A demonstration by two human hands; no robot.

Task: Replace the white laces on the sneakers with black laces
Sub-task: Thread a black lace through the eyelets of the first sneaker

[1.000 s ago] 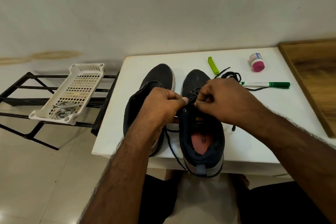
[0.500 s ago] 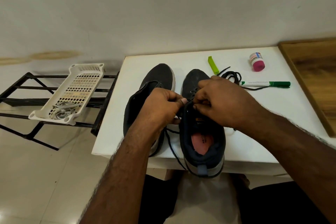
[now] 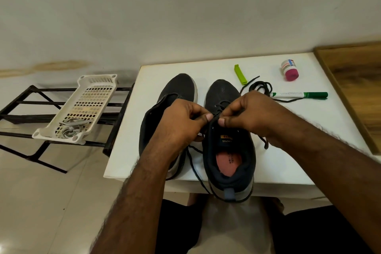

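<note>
At frame centre, a black lace (image 3: 214,118) is pinched by left hand (image 3: 181,123) and right hand (image 3: 251,115) above the right sneaker (image 3: 227,140) (mid-lacing, judging by appearances); the next eyelet must be found.

Two dark sneakers (image 3: 226,130) are stood side by side; the right one is partly threaded with a black lace (image 3: 193,161); a spare black lace (image 3: 260,86) is coiled just beyond its toe.

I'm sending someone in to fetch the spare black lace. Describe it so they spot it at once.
Start at the white table against the wall. Behind the right sneaker, towards the table's far right, lies the spare black lace in a loose coil, between the lime-green clip and the green marker. It is the only loose coiled cord there, in nobody's hands.
</note>
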